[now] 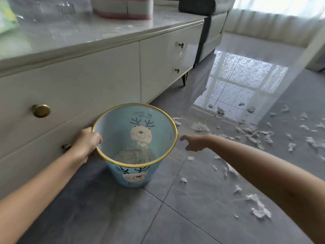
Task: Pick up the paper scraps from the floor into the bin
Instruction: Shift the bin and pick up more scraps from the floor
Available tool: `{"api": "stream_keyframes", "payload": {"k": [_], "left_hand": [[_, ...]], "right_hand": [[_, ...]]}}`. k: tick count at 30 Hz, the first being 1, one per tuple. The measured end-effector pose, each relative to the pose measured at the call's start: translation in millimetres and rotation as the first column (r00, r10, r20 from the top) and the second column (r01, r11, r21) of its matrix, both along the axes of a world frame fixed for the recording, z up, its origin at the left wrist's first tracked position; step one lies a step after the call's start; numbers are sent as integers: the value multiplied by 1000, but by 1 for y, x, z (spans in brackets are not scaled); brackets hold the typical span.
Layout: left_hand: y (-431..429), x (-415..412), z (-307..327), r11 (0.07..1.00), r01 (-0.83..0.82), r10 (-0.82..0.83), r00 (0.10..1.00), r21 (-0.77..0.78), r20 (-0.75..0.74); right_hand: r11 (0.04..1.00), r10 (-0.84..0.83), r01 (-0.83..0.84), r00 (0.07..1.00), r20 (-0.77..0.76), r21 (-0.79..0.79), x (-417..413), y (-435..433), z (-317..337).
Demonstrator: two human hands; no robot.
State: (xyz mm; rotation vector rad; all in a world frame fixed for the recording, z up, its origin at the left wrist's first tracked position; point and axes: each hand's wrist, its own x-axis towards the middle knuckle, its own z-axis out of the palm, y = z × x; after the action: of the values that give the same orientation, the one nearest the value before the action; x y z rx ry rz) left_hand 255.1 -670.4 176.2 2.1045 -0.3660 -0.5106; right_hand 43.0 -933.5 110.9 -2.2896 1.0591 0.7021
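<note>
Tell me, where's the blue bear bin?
The bin is in the middle of the head view, beside the white cabinet; the left hand grips its rim, paper scraps to its right.

Single head view: you look forward and down, close above the bin (123, 175), cabinet (88, 76) left, floor (193, 208) ahead.

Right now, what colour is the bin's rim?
Gold rim on the light blue bin, clearest in the head view.
</note>
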Motion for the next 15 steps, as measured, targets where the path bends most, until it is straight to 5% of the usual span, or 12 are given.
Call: {"api": "stream_keyframes", "payload": {"k": [5, 9, 12, 15], "left_hand": [[-13, 16, -21, 978, 31, -77, 972, 205, 220], [-11, 0, -10, 862, -74, -165, 894, 501, 416], [-19, -13, 5, 659, -214, -231, 855, 721, 465], [-32, -27, 16, 323, -328, -327, 842, 888, 430]], "right_hand": [[995, 91, -96, 988, -123, -37, -5, -38, -18], [974, 218, -221, 974, -68, -47, 25, -60, -40], [947, 307, -299, 950, 56, -117, 55, -70, -65], [955, 249, -180, 917, 311, -234, 66, -77, -83]]}}
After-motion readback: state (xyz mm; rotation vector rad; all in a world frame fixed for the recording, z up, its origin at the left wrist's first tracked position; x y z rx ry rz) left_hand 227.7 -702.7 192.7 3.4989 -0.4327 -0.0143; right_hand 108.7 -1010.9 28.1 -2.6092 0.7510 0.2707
